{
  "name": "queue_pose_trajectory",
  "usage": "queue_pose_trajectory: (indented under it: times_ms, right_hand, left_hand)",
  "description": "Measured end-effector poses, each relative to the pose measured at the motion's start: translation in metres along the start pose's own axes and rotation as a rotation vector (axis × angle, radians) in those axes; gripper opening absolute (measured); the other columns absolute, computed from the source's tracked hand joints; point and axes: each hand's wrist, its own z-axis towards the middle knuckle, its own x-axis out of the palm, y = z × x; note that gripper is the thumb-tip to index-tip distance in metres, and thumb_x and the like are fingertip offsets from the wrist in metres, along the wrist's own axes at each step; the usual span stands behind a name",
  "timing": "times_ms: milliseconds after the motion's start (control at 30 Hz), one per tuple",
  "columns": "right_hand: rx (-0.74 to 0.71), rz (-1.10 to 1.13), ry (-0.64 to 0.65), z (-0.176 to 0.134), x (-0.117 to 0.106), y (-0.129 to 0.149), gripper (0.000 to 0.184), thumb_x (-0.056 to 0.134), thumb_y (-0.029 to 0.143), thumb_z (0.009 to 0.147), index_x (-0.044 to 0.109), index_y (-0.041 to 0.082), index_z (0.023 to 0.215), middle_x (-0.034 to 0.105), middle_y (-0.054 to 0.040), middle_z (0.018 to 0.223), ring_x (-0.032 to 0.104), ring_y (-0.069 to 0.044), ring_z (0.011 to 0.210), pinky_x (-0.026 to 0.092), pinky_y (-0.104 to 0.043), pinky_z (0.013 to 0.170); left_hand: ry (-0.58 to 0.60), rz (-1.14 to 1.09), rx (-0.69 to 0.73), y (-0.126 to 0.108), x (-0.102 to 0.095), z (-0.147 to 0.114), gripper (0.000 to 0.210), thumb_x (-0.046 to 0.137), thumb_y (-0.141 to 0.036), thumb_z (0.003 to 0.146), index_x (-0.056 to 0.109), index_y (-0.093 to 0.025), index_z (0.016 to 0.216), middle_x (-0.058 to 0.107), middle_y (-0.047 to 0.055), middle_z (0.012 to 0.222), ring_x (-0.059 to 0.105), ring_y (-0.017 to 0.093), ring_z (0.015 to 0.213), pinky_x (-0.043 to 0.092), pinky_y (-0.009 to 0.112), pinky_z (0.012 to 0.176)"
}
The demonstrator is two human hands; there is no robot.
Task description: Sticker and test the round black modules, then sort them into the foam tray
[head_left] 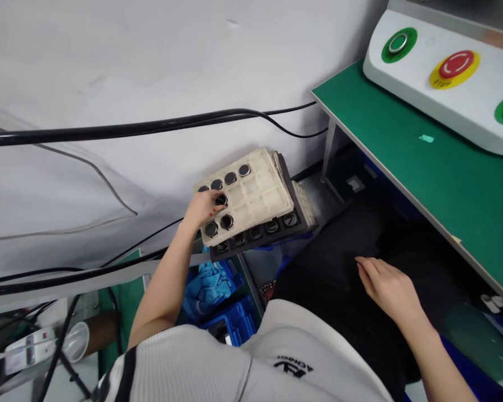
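Note:
My left hand point(205, 209) reaches over a cream compartment tray point(257, 190). Its thumb and fingers close around a round black watch-like piece point(221, 200) with a metal rim, which still sits at its compartment; whether it is lifted I cannot tell. More such round pieces point(230, 178) lie along the tray's far row and near corner, while several compartments on the right side are bare. Underneath is a dark tray point(299, 224) with a row of similar round pieces along its near edge. My right hand point(388, 285) rests on my dark-clad thigh, holding nothing, fingers loosely extended.
At right, a green tabletop point(402, 134) carries a white machine panel point(381, 72) with green buttons and a red stop button point(456, 65). Black cables point(151, 127) run along the wall. Blue bins point(235, 321) stand below the trays. A clear cup point(76, 341) lies at lower left.

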Motion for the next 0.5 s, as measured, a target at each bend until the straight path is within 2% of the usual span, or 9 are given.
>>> queue_pose_trajectory:
  times_ms: [167,300,367,400,467,500]
  right_hand:
    - [0.020,0.016,-0.013,-0.004,0.001,0.000,0.022,0.048,0.012,0.096,0.069,0.012,0.093,0.073,-0.0050,0.076,0.067,-0.016,0.060,0.048,-0.029,0.059]
    - [0.107,0.131,-0.050,-0.010,-0.008,0.001,0.015,0.052,0.013,0.095,0.068,0.013,0.096,0.074,-0.0060,0.082,0.069,-0.019,0.068,0.052,-0.030,0.064]
    - [0.220,0.339,-0.126,-0.005,-0.016,0.009,0.010,0.057,0.013,0.093,0.066,0.016,0.096,0.073,-0.0063,0.089,0.070,-0.019,0.077,0.055,-0.031,0.071]
    - [0.299,0.472,-0.188,0.000,-0.020,0.015,0.009,0.059,0.012,0.092,0.065,0.018,0.096,0.072,-0.0060,0.091,0.069,-0.019,0.079,0.055,-0.031,0.071]
    - [0.465,0.737,-0.325,0.014,-0.030,0.031,0.013,0.062,0.008,0.088,0.065,0.020,0.093,0.069,-0.0048,0.092,0.067,-0.017,0.080,0.055,-0.029,0.069]
    - [0.529,0.846,-0.388,0.021,-0.035,0.040,0.015,0.063,0.007,0.087,0.065,0.021,0.091,0.068,-0.0040,0.091,0.066,-0.016,0.079,0.055,-0.028,0.067]
  left_hand:
    - [-0.023,0.023,-0.061,-0.007,-0.007,0.002,0.033,0.073,-0.023,0.067,0.072,-0.016,0.099,0.077,0.014,0.102,0.070,0.035,0.098,0.052,0.039,0.083]
    - [-0.118,-0.005,-0.088,-0.032,-0.022,-0.019,0.042,0.072,-0.029,0.069,0.067,-0.016,0.108,0.075,0.013,0.107,0.069,0.034,0.102,0.054,0.042,0.087]
    - [-0.217,-0.154,-0.011,-0.061,-0.022,-0.040,0.047,0.070,-0.033,0.073,0.061,-0.016,0.116,0.073,0.010,0.111,0.070,0.027,0.103,0.056,0.038,0.091]
    - [-0.299,-0.335,0.068,-0.082,-0.020,-0.051,0.049,0.071,-0.033,0.073,0.059,-0.016,0.117,0.072,0.010,0.112,0.071,0.025,0.102,0.057,0.035,0.092]
    - [-0.419,-0.686,0.256,-0.130,-0.009,-0.072,0.050,0.077,-0.033,0.071,0.059,-0.016,0.115,0.072,0.008,0.108,0.072,0.022,0.098,0.059,0.034,0.091]
    - [-0.449,-0.789,0.335,-0.156,-0.002,-0.081,0.049,0.078,-0.031,0.072,0.058,-0.017,0.115,0.071,0.008,0.109,0.072,0.021,0.098,0.060,0.034,0.091]
